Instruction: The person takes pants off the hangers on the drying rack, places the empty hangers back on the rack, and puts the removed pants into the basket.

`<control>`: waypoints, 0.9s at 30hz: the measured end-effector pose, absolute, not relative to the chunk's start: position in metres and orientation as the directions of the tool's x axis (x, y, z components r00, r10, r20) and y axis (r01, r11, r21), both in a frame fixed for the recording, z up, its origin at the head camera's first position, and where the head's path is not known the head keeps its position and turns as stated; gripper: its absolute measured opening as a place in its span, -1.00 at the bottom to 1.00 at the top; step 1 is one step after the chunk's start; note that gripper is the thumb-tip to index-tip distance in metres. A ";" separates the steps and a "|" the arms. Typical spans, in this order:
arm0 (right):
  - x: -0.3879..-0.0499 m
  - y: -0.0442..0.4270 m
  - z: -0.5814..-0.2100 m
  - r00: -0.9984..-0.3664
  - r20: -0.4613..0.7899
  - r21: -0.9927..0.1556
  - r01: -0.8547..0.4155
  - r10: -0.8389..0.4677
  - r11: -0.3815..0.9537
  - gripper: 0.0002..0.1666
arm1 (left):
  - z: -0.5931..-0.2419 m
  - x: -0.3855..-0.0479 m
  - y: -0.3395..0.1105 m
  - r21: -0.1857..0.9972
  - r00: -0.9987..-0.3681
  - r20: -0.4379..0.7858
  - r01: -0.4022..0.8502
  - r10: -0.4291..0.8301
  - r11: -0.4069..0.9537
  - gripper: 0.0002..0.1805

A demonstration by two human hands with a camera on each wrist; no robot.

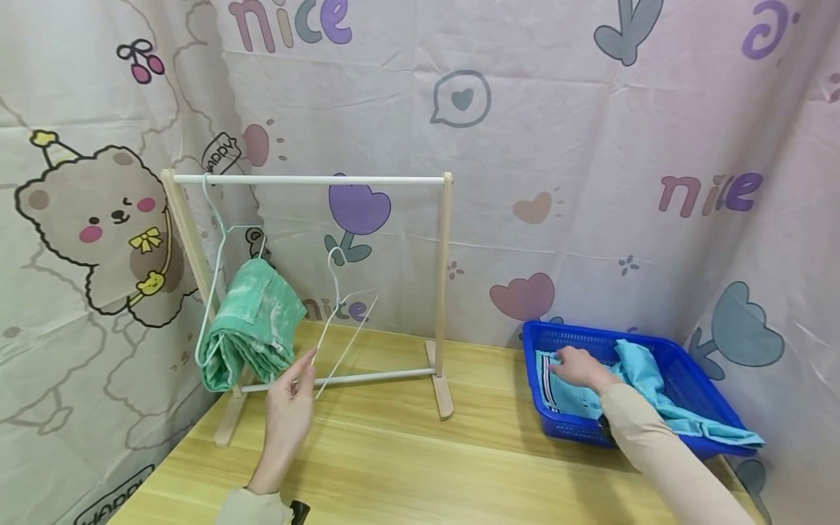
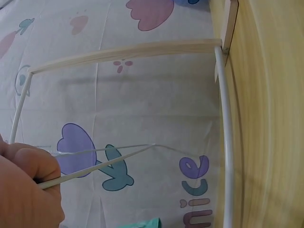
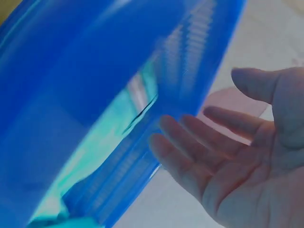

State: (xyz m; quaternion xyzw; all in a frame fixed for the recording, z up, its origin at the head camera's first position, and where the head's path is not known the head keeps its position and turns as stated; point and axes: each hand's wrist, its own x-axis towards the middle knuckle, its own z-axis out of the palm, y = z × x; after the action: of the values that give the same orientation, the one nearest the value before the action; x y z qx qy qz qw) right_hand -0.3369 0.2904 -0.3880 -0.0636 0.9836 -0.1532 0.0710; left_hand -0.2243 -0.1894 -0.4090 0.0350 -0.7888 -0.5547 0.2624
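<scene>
Hanger (image 1: 338, 300) pinched by left hand (image 1: 292, 397), loose-fingered right hand (image 1: 580, 367) near basket edge (image 1: 569, 429), table (image 1: 472, 467) stretching between

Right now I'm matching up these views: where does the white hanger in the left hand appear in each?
Head: white hanger, left of centre, pinched by the left hand.
Left wrist: white hanger, lower left to centre, extending from the hand.
Right wrist: not in it.
Landmark shared by head and left wrist: the purple tulip print.
</scene>
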 end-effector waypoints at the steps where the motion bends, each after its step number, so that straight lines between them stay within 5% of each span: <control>1: -0.339 0.281 -0.388 -0.982 -0.082 -0.323 -0.133 -0.168 0.937 -0.43 | -0.408 -0.224 -0.189 0.890 -0.854 0.381 0.236 -0.354 0.390 -0.62; 15: -0.355 0.171 -0.389 -0.955 0.173 -0.397 -0.292 -0.241 0.870 -0.74 | -0.392 -0.218 -0.187 0.839 -0.774 0.477 0.261 -0.416 0.478 -0.63; 27: -0.388 0.103 -0.384 -0.874 0.462 -0.591 -0.432 -0.154 0.682 -0.62 | -0.379 -0.227 -0.185 0.780 -0.567 0.624 0.415 -0.537 0.468 -0.66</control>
State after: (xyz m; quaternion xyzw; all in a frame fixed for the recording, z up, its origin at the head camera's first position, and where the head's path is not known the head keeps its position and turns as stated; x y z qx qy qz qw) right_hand -0.3879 0.1034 -0.3842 -0.1633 0.8968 -0.3640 -0.1911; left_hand -0.2268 -0.1855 -0.3792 0.0425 -0.7208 -0.5139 0.4632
